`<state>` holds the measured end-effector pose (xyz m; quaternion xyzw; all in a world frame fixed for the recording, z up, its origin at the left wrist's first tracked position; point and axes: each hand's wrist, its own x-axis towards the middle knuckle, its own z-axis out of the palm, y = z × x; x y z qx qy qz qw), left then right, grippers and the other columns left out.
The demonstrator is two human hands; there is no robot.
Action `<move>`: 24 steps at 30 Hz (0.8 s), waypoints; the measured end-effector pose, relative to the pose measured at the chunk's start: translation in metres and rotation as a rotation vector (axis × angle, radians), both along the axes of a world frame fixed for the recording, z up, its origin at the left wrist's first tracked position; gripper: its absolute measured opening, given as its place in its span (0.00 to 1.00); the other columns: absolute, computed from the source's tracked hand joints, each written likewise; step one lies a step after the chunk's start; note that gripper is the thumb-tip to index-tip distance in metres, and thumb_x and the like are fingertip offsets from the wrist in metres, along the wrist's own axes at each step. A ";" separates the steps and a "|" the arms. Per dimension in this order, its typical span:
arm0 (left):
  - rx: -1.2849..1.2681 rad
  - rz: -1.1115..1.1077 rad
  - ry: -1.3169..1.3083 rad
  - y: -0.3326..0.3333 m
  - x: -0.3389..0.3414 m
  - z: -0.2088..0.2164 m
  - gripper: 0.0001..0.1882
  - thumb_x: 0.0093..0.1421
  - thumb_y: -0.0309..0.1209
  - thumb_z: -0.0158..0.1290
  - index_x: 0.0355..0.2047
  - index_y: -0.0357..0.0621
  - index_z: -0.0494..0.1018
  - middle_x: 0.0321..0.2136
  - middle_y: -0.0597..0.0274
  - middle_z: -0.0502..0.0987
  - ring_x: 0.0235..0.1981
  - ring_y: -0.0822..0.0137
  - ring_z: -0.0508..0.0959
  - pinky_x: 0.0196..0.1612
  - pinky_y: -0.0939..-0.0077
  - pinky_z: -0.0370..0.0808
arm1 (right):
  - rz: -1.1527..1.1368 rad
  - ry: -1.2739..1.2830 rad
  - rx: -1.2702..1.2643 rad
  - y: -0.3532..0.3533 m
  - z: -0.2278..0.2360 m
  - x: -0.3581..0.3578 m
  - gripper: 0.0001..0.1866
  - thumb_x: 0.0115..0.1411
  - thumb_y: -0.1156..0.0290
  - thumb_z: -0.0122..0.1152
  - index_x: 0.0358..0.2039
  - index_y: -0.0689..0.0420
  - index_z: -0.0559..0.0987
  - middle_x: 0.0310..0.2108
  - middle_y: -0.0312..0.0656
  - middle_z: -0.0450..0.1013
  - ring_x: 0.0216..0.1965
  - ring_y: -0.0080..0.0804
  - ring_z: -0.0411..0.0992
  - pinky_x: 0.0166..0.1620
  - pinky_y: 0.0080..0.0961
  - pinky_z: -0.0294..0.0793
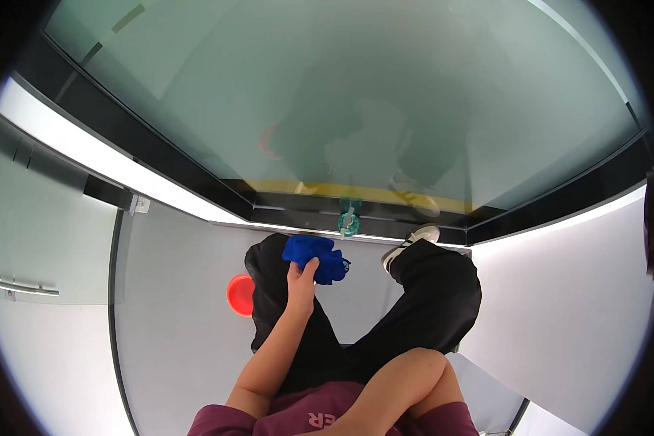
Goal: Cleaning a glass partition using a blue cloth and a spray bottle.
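Note:
A crumpled blue cloth is gripped in my left hand, thumb on top and the other fingers hidden beneath it. It is held out above my left knee, short of the glass. Just beyond the cloth, a teal see-through spray bottle with a pale nozzle stands at the foot of the glass panel. My right arm is sharply bent, its forearm crossing my torso toward the lower edge; the right hand itself lies outside the picture.
An orange-red basin rests on the grey floor beside my left leg, partly covered by it. A dark frame runs along the glass's base. At far left is a glass door with a metal handle; a white wall rises at right.

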<state>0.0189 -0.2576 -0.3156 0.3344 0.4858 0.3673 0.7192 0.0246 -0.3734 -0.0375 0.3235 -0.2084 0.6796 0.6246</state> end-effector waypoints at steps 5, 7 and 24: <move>0.019 0.021 -0.037 0.006 -0.001 0.001 0.20 0.56 0.29 0.52 0.49 0.45 0.65 0.42 0.65 0.72 0.45 0.70 0.71 0.50 0.73 0.66 | 0.411 -0.174 -0.066 -0.002 0.000 0.044 0.12 0.65 0.74 0.37 0.36 0.66 0.70 0.35 0.47 0.68 0.34 0.28 0.67 0.38 0.23 0.66; 0.016 0.026 -0.009 0.008 0.001 0.005 0.20 0.56 0.29 0.51 0.49 0.45 0.65 0.43 0.64 0.72 0.46 0.69 0.72 0.50 0.73 0.66 | 0.435 -0.118 -0.016 0.003 -0.001 0.047 0.13 0.66 0.72 0.37 0.41 0.67 0.69 0.36 0.46 0.69 0.35 0.27 0.68 0.40 0.20 0.67; 0.142 0.199 0.085 0.074 0.005 -0.012 0.19 0.55 0.29 0.51 0.48 0.47 0.66 0.39 0.68 0.72 0.41 0.72 0.72 0.42 0.78 0.68 | 0.123 -0.160 0.015 0.028 -0.039 0.072 0.14 0.64 0.66 0.44 0.28 0.63 0.71 0.27 0.42 0.69 0.29 0.28 0.67 0.34 0.24 0.64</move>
